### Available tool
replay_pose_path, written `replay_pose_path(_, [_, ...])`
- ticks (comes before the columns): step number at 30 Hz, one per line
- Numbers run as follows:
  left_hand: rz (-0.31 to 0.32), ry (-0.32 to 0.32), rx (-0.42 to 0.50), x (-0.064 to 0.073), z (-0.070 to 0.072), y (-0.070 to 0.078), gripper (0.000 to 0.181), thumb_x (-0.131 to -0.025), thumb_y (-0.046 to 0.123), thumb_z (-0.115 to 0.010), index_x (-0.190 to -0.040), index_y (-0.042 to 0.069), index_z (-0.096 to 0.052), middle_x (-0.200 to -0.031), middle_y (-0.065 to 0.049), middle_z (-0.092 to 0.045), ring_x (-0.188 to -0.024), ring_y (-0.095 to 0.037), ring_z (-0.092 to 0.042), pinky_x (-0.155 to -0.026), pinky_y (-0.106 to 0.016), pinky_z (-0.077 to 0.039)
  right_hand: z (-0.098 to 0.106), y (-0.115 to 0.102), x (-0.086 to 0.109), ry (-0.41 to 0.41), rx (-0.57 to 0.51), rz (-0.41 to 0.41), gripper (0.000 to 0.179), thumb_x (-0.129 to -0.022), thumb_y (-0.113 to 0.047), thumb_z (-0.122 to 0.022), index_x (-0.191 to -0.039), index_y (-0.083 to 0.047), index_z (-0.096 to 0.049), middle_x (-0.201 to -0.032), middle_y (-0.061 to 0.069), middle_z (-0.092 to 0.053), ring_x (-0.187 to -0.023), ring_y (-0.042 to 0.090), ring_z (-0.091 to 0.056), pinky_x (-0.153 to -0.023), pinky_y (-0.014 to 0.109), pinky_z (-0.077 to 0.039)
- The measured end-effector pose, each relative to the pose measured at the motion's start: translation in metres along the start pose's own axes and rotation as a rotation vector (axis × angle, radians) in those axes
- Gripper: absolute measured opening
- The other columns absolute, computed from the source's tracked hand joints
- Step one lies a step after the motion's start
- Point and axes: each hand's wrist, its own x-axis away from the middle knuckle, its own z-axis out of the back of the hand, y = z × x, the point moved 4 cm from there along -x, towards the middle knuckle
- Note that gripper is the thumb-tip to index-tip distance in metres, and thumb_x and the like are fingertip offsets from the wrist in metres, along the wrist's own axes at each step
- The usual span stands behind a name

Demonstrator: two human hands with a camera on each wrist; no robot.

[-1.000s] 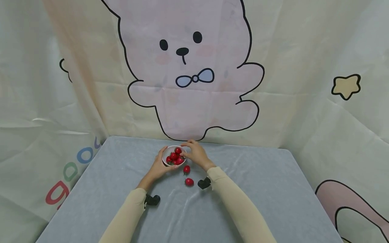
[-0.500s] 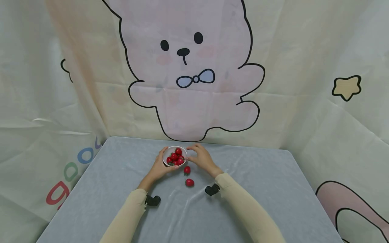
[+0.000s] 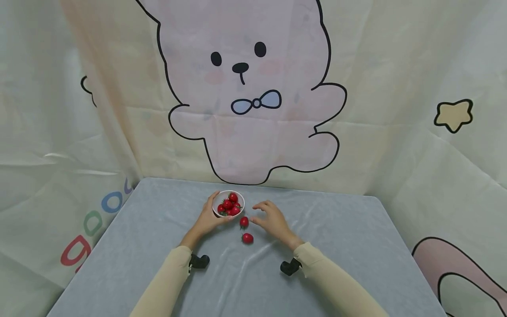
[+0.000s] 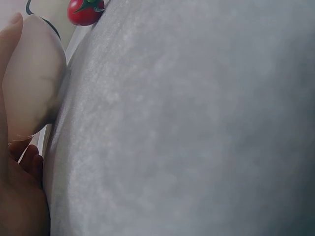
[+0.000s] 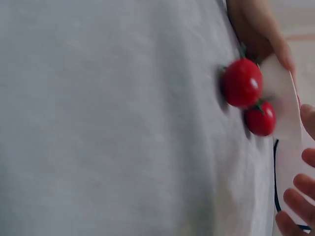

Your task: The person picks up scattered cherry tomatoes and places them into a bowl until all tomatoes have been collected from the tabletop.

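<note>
My left hand holds a small white bowl by its left side, thumb at the near rim and fingers round the far side. Several red cherry tomatoes with green stems lie inside. On the cloth just right of the bowl sits one loose cherry tomato, and nearer me is a second one. My right hand hovers right of these two, fingers loosely bent and nothing between them. In the right wrist view its fingertips show at the right edge, apart from the tomatoes.
A grey-blue cloth covers the table. Behind it hangs a cream curtain printed with a cartoon bear. Black wrist-worn devices sit at both cuffs.
My right hand has drawn back from over the bowl, rightward and toward me, to beside the loose tomatoes. My left hand and the bowl have stayed in place.
</note>
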Motion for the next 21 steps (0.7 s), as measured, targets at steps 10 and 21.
replay_pose_path(10, [0.021, -0.002, 0.0, 0.001, 0.0, -0.001, 0.11, -0.062, 0.041, -0.087, -0.148, 0.025, -0.02, -0.146, -0.009, -0.037, -0.136, -0.03, -0.035, -0.109, -0.054, -0.032, -0.011, -0.012, 0.034, 0.027, 0.053, 0.022, 0.04, -0.077, -0.046, -0.074, -0.103, -0.016, -0.069, -0.107, -0.003, -0.062, -0.101, 0.014, -0.057, -0.087, 0.035, -0.049])
replay_pose_path(21, [0.028, -0.011, -0.01, 0.001, -0.001, -0.003, 0.11, -0.063, 0.044, -0.085, -0.148, 0.026, -0.019, -0.146, -0.008, -0.036, -0.136, -0.029, -0.034, -0.109, -0.055, -0.031, -0.026, -0.014, 0.049, 0.016, 0.156, 0.015, 0.035, -0.074, -0.056, -0.072, -0.086, -0.024, -0.068, -0.103, -0.005, -0.061, -0.097, 0.012, -0.056, -0.082, 0.033, -0.049])
